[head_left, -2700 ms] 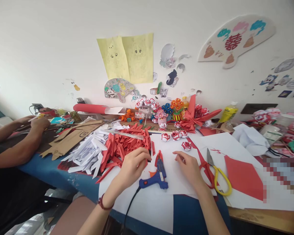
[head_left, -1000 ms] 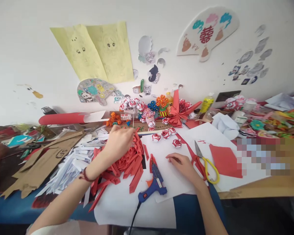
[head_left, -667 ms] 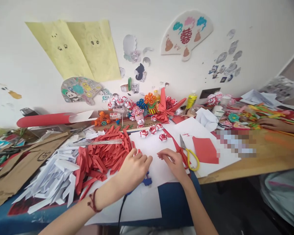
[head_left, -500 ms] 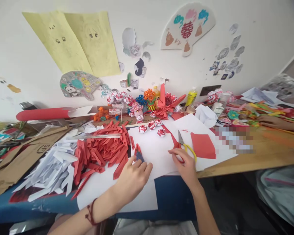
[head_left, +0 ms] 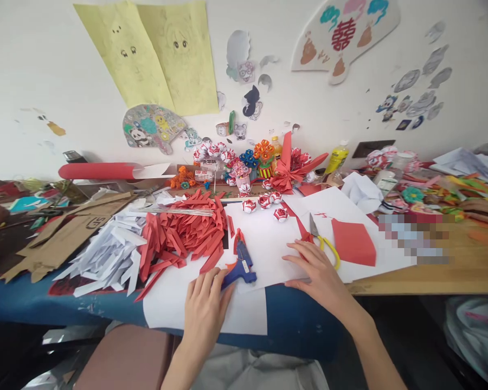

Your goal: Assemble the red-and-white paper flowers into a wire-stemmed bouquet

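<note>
A blue hot glue gun [head_left: 243,265] with an orange trigger and a red-orange tip lies on white paper [head_left: 264,244] in front of me. My left hand [head_left: 206,300] is closed around the end of its handle, the fingertips partly hidden by the hand. My right hand [head_left: 315,268] rests at the right edge of the sheet, fingers spread and nothing in them. Just beyond it lie scissors [head_left: 324,241] with a yellow handle loop, beside a red paper piece [head_left: 353,242]. Several red-and-white folded paper flowers [head_left: 280,214] sit past the glue gun.
Folded red paper strips [head_left: 187,227] and white strips [head_left: 109,252] are heaped at the left, near torn cardboard [head_left: 73,233]. Bottles and finished flowers line the wall. Another person's hand [head_left: 483,208] shows at the far right, and part of a person at the left edge.
My left hand has shifted down and left, uncovering more of the glue gun. My right hand has opened from closed fingers to spread ones. The view has turned slightly left.
</note>
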Action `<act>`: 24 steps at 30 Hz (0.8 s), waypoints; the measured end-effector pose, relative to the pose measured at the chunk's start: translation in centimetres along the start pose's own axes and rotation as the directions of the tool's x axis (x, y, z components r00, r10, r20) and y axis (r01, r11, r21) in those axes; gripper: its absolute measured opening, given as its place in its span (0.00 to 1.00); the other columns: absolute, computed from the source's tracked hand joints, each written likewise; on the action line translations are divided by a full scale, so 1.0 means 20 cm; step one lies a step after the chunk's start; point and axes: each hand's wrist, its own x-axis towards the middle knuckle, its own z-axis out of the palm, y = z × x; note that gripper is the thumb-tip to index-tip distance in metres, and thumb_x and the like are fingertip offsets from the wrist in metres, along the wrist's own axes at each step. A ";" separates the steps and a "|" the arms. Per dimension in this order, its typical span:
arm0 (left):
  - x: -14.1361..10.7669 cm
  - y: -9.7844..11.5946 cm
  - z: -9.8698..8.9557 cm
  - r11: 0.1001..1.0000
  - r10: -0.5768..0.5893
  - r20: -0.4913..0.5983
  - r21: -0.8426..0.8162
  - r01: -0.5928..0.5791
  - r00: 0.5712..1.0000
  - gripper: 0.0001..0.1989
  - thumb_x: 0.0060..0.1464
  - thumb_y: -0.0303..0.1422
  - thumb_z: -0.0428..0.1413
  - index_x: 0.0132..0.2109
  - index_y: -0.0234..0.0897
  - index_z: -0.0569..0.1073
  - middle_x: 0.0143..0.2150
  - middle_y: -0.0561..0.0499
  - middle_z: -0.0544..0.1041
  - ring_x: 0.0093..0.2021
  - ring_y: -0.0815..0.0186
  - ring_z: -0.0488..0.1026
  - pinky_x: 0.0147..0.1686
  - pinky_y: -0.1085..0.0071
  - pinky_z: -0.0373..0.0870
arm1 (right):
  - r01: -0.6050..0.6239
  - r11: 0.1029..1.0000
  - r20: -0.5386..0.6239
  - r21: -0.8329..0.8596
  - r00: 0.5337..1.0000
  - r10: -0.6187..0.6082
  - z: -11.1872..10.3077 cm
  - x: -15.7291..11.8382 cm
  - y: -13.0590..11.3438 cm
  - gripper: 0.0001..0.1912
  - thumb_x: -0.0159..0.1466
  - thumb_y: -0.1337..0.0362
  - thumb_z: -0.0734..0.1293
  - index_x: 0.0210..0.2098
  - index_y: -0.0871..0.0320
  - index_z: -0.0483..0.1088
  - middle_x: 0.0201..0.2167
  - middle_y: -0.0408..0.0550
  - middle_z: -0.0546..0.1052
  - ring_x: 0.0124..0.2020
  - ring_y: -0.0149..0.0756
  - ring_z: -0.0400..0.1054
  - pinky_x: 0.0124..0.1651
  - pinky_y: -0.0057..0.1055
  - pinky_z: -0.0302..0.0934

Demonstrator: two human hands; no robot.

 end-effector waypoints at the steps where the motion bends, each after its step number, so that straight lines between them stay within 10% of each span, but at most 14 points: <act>1: -0.01 -0.02 0.01 1.000 -0.006 0.032 0.006 0.006 0.999 0.17 0.62 0.36 0.57 0.55 0.34 0.70 0.49 0.42 0.78 0.47 0.56 0.72 0.45 0.62 0.63 | 0.007 1.000 0.039 -0.007 0.999 -0.006 -0.01 0.02 0.00 0.24 0.58 0.58 0.76 0.53 0.52 0.72 0.62 0.51 0.68 0.65 0.53 0.58 0.66 0.56 0.55; 11: -0.01 -0.03 0.09 0.996 -0.006 0.062 -0.085 0.011 0.998 0.12 0.64 0.32 0.55 0.53 0.35 0.71 0.44 0.45 0.79 0.44 0.57 0.74 0.46 0.60 0.67 | 0.035 0.999 0.274 0.019 0.961 -0.038 -0.04 0.10 -0.02 0.21 0.64 0.54 0.71 0.53 0.56 0.72 0.56 0.52 0.74 0.57 0.48 0.68 0.60 0.48 0.65; 24: -0.02 -0.10 0.09 0.771 -0.349 0.023 -0.561 0.301 0.937 0.09 0.62 0.31 0.55 0.49 0.39 0.74 0.46 0.46 0.78 0.47 0.60 0.75 0.45 0.65 0.74 | 0.100 0.995 0.294 0.025 0.950 -0.103 -0.09 0.16 -0.03 0.19 0.64 0.55 0.71 0.51 0.55 0.75 0.53 0.52 0.76 0.51 0.49 0.73 0.51 0.45 0.68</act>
